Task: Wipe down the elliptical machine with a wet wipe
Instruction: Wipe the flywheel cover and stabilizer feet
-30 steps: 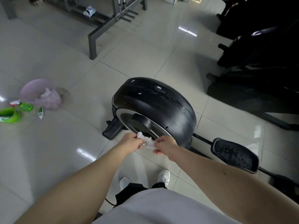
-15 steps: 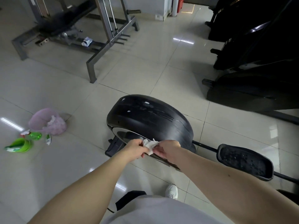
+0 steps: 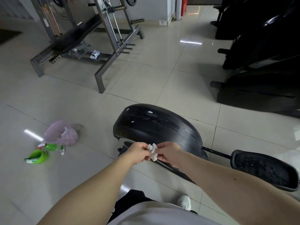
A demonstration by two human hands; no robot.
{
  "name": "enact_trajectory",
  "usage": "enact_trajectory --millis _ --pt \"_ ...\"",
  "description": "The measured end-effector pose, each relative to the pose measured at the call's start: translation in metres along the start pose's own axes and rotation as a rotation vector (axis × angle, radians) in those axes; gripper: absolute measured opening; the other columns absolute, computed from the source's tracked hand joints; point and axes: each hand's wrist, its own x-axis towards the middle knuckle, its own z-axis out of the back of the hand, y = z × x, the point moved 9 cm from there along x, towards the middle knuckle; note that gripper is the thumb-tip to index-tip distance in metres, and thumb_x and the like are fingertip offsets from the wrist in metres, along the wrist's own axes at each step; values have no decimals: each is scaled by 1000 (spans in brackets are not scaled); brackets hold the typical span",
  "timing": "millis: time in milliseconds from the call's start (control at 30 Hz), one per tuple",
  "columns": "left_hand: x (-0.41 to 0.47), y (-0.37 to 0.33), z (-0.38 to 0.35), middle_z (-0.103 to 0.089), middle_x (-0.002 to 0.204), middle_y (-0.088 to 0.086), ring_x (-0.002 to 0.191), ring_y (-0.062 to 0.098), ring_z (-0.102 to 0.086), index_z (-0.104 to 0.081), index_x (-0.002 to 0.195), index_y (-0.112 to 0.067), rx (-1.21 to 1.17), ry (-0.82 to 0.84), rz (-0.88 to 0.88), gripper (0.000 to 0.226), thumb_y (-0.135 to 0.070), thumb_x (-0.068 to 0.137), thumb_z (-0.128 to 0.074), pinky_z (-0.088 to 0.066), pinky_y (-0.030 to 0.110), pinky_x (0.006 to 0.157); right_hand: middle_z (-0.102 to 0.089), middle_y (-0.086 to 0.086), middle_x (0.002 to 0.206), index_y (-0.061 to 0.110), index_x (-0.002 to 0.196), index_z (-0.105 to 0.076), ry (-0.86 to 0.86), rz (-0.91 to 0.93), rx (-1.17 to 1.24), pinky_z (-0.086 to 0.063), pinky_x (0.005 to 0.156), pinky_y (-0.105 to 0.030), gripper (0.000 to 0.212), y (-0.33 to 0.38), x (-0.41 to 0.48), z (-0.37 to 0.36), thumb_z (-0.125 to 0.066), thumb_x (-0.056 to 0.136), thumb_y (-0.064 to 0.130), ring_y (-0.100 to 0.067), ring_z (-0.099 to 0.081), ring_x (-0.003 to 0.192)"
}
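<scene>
A gym is pictured: a padded weight bench [image 3: 76,36] is set within a steel rack [image 3: 113,30] loaded with a weight plate [image 3: 131,1], and the black flywheel housing of an elliptical machine [image 3: 155,127], with its studded pedal [image 3: 263,169], is seen in the foreground. More dark exercise machines [image 3: 259,62] are lined up at the right on glossy pale floor tiles [image 3: 146,70].

The elliptical's wheel housing [image 3: 159,127] sits mid-frame on the floor [image 3: 146,75], its pedal [image 3: 263,169] at lower right. The left hand [image 3: 138,151] and right hand [image 3: 168,153] meet on the wipe [image 3: 152,150] just before it. A bag [image 3: 65,133] lies at left, a weight bench [image 3: 78,38] upper left, more machines [image 3: 259,70] upper right
</scene>
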Motion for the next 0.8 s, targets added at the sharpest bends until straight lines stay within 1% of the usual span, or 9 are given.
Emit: enact_trajectory --millis 100,233,367,433,500,600,667,733,800 --pt "13 10 18 -69 74 -3 58 1 -63 -70 94 -14 11 -50 1 7 -20 92 -73 -45 14 52 -76 -15 100 2 109 -66 -30 -24 50 -60 64 -26 24 -4 11 -11 -74 87 -5 -21 -76 78" --pt "36 41 46 -70 75 -5 62 4 -60 -71 100 -20 64 -13 9 12 -29 91 -74 -46 21 61 -75 -21 103 2 109 -63 -114 -40 102 -63 73 -38 26 -9 26 -39 -66 88 -11 -32 -77 85" --pt "63 74 85 -69 72 -3 63 9 -60 -69 96 -19 43 49 -13 8 -21 91 -75 -47 24 62 -72 -24 110 3 116 -62 -169 -47 202 -62 66 -38 33 -12 39 -89 -58 90 -16 -34 -77 84" --pt "76 91 107 -70 68 -2 63 11 -62 -70 94 -18 45 88 -37 6 -17 90 -74 -49 27 65 -72 -27 110 -2 119 -63 -213 -62 282 -64 69 -42 34 -17 42 -117 -53 91 -19 -38 -76 86" --pt "83 107 129 -75 76 3 67 13 -66 -71 95 -18 60 128 -39 4 -17 91 -70 -49 28 68 -71 -29 108 -10 120 -61 -307 -75 340 -64 67 -45 33 -25 43 -139 -52 91 -20 -39 -75 82" --pt "88 130 161 -76 93 10 79 18 -70 -69 97 -17 107 181 -6 6 -21 95 -65 -51 29 71 -70 -17 98 -4 115 -62 -530 -143 351 -64 69 -44 25 -39 32 -156 -52 94 -14 -30 -71 70" --pt "92 141 177 -74 92 10 85 22 -70 -67 95 -17 169 217 3 4 -19 95 -63 -53 31 77 -68 -7 91 1 119 -63 -616 -179 333 -64 77 -39 26 -46 25 -164 -55 96 -6 -26 -71 66" --pt "97 146 184 -73 88 11 84 24 -68 -67 92 -15 214 256 -1 5 -16 94 -62 -53 32 78 -70 1 97 3 129 -63 -679 -192 344 -61 80 -29 34 -52 18 -171 -58 96 1 -24 -67 71" --pt "100 148 185 -72 84 10 82 24 -67 -67 92 -15 237 290 -1 7 -15 92 -60 -52 30 73 -69 6 95 4 126 -66 -746 -198 335 -59 88 -31 32 -57 13 -173 -64 94 7 -22 -67 73"
